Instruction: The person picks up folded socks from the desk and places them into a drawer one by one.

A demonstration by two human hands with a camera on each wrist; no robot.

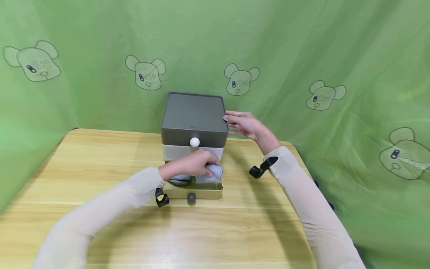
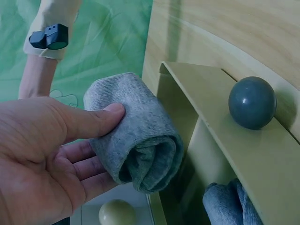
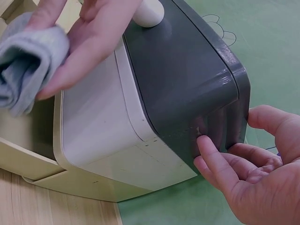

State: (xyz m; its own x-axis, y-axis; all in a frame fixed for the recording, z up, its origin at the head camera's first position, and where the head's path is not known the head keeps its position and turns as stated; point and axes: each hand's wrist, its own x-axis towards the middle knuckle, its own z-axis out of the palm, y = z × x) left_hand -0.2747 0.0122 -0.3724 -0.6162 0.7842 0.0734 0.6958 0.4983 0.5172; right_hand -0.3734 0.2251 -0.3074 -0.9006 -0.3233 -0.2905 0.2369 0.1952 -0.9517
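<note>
My left hand (image 1: 198, 163) pinches a rolled grey-blue sock (image 2: 133, 129), thumb on one side and fingers on the other. The sock is held over the pulled-out bottom drawer (image 1: 205, 194) of a small stacked drawer unit. Another grey-blue sock (image 2: 228, 205) lies inside that beige drawer, partly covered by the left hand in the head view. At the unit's right side, my right hand (image 1: 244, 125) touches the dark grey top section (image 3: 187, 79), thumb at its upper edge and fingertips against its side wall.
The white middle drawer (image 3: 96, 112) is closed, as is the grey one with a white round knob (image 1: 194, 142). A dark round knob (image 1: 191, 198) sticks out from the bottom drawer's front. The unit stands on a wooden table (image 1: 134, 231) before a green curtain (image 1: 198, 45).
</note>
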